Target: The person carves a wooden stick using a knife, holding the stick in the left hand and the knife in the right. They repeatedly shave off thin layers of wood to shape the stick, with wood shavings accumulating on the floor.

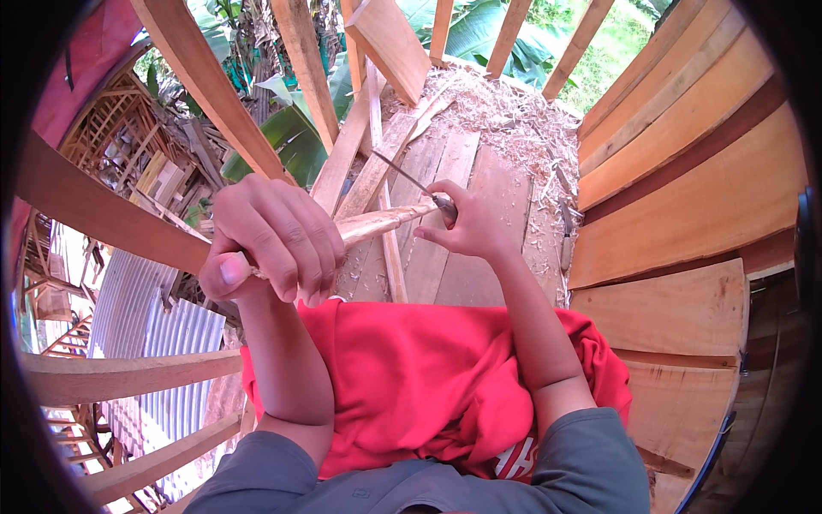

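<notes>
My left hand (274, 240) is closed round one end of a pale, roughly cut wooden stick (385, 222). The stick slants away to the right, its far end meeting the fingers of my right hand (473, 221). That hand is wrapped round the dark handle of a knife (404, 174), whose thin blade points up and to the left, above the stick. Whether the right fingers also touch the stick I cannot tell. Red cloth (411, 368) covers my lap beneath both arms.
Plank flooring (488, 184) lies ahead, with wood shavings (522, 120) heaped along its far and right sides. Loose boards (370, 176) lie beyond my hands. Upright wooden slats (214, 86) stand at the left and front; a plank wall (685, 201) rises on the right.
</notes>
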